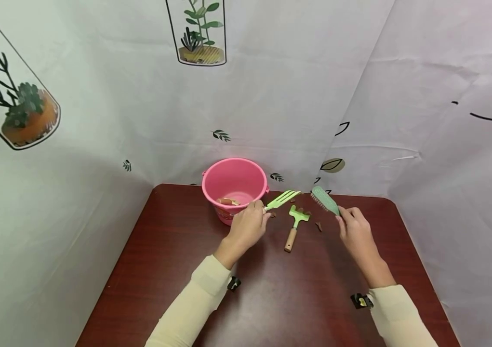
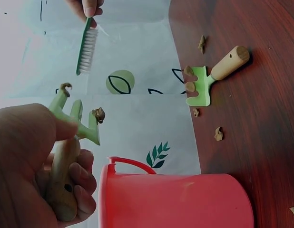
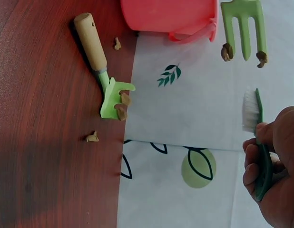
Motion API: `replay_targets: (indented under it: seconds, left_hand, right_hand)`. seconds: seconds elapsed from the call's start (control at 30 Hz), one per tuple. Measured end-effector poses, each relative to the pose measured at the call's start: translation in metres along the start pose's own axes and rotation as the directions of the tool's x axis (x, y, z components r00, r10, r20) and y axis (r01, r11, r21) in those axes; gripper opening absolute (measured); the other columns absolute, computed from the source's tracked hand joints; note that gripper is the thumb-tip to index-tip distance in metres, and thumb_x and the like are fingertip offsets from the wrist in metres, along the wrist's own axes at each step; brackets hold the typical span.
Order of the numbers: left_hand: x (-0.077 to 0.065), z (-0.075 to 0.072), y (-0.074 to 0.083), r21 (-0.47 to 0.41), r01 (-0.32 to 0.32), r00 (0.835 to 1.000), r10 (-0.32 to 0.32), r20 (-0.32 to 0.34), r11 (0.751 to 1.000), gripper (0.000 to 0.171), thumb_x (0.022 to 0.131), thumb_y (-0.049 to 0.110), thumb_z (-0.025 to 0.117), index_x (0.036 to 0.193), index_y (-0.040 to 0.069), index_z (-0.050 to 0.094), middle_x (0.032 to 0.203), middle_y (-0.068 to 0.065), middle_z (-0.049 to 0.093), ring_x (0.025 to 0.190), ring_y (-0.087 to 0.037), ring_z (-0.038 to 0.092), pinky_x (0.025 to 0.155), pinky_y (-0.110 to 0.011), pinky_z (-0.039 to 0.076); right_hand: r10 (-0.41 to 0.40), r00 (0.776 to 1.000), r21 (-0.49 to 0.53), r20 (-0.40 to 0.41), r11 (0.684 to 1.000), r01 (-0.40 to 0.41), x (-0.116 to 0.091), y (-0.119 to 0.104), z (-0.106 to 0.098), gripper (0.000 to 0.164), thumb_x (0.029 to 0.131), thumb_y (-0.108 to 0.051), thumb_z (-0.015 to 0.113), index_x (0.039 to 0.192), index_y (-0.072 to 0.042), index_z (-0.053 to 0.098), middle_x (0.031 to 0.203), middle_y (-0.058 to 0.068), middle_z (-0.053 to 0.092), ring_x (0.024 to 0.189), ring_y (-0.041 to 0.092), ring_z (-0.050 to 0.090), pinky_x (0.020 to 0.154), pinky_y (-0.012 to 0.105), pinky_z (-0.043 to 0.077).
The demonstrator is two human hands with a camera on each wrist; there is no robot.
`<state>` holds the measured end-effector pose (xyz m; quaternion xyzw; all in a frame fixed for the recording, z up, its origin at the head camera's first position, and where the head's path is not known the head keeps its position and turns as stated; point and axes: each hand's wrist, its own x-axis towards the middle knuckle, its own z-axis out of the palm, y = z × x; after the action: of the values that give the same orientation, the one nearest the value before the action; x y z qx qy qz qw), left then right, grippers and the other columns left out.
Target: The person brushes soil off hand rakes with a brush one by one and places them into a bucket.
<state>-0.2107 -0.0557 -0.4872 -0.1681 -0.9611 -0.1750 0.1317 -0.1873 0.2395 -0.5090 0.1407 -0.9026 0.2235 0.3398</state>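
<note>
My left hand [image 1: 247,225] grips the wooden handle of a light green garden fork [image 2: 76,116], held up beside the pink bucket [image 1: 224,212]. Brown clumps [image 2: 98,115] cling to two of its tines. A green brush [image 3: 261,137] with pale bristles is in my right hand [image 1: 356,233], raised to the right of the fork and apart from it. On the table between the hands lies a small green rake [image 1: 299,215] with a wooden handle, brown bits stuck on its prongs. A wooden-handled tool [image 1: 227,201] rests inside the bucket.
Several brown scraps [image 3: 92,137] lie scattered on the dark red table [image 1: 163,270] around the rake. Behind the table hangs a pale cloth [image 1: 272,106] with printed plants, and it also rises on both sides.
</note>
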Motion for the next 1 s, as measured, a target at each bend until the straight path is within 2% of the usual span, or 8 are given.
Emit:
replay_targets:
  seconds: [0.1, 0.27, 0.37, 0.57, 0.77, 1.0]
  left_hand:
    - [-0.001, 0.001, -0.001, -0.061, 0.023, 1.000, -0.022, 0.017, 0.998, 0.027, 0.097, 0.024, 0.072, 0.103, 0.005, 0.054, 0.089, -0.009, 0.063, 0.077, -0.032, 0.072, 0.067, -0.046, 0.058]
    - [-0.001, 0.004, -0.004, -0.112, -0.018, 0.998, 0.011, -0.061, 0.994, 0.021, 0.095, 0.012, 0.070, 0.100, 0.005, 0.051, 0.084, -0.010, 0.060, 0.071, -0.035, 0.070, 0.064, -0.049, 0.057]
    - [-0.002, 0.004, -0.005, -0.091, -0.049, 0.995, 0.041, -0.090, 0.995, 0.023, 0.094, 0.014, 0.071, 0.098, 0.006, 0.051, 0.084, -0.009, 0.056, 0.069, -0.032, 0.067, 0.063, -0.048, 0.056]
    - [-0.002, 0.001, -0.002, -0.022, -0.080, 0.992, 0.078, -0.096, 0.997, 0.025, 0.094, 0.019, 0.075, 0.099, 0.003, 0.057, 0.088, -0.010, 0.054, 0.075, -0.029, 0.062, 0.068, -0.042, 0.053]
    - [-0.003, -0.002, 0.001, 0.030, -0.058, 0.994, 0.060, -0.090, 0.998, 0.022, 0.095, 0.022, 0.073, 0.098, 0.004, 0.062, 0.088, -0.010, 0.056, 0.080, -0.029, 0.064, 0.067, -0.042, 0.049]
    - [-0.004, -0.002, 0.003, 0.057, -0.059, 0.993, 0.064, -0.097, 0.997, 0.016, 0.099, 0.019, 0.068, 0.097, 0.004, 0.065, 0.090, -0.013, 0.061, 0.082, -0.031, 0.068, 0.071, -0.045, 0.052]
  right_hand:
    - [-0.007, 1.000, 0.000, -0.008, 1.000, 0.007, 0.000, 0.000, -0.001, 0.029, 0.087, 0.011, 0.073, 0.116, 0.015, 0.069, 0.090, 0.025, 0.059, 0.074, 0.037, 0.061, 0.062, 0.049, 0.053]
    - [-0.014, 1.000, 0.005, -0.016, 1.000, 0.014, 0.000, -0.003, -0.005, 0.030, 0.088, 0.010, 0.073, 0.116, 0.015, 0.069, 0.091, 0.026, 0.059, 0.074, 0.036, 0.061, 0.061, 0.048, 0.052]
    - [-0.021, 1.000, 0.011, -0.020, 1.000, 0.022, 0.001, -0.005, -0.007, 0.030, 0.088, 0.009, 0.073, 0.117, 0.014, 0.069, 0.092, 0.026, 0.059, 0.074, 0.036, 0.061, 0.061, 0.048, 0.052]
    - [-0.029, 0.999, 0.027, -0.029, 0.999, 0.029, 0.002, -0.010, -0.011, 0.031, 0.088, 0.009, 0.073, 0.118, 0.014, 0.069, 0.093, 0.026, 0.059, 0.074, 0.034, 0.060, 0.060, 0.047, 0.051]
    - [-0.049, 0.998, 0.039, -0.032, 0.998, 0.050, 0.002, -0.015, -0.008, 0.032, 0.087, 0.009, 0.074, 0.119, 0.013, 0.069, 0.094, 0.025, 0.059, 0.073, 0.032, 0.060, 0.059, 0.045, 0.051]
    - [-0.091, 0.995, 0.060, -0.037, 0.994, 0.094, 0.003, -0.024, -0.003, 0.033, 0.086, 0.010, 0.075, 0.119, 0.012, 0.069, 0.093, 0.023, 0.059, 0.074, 0.030, 0.060, 0.059, 0.043, 0.051]
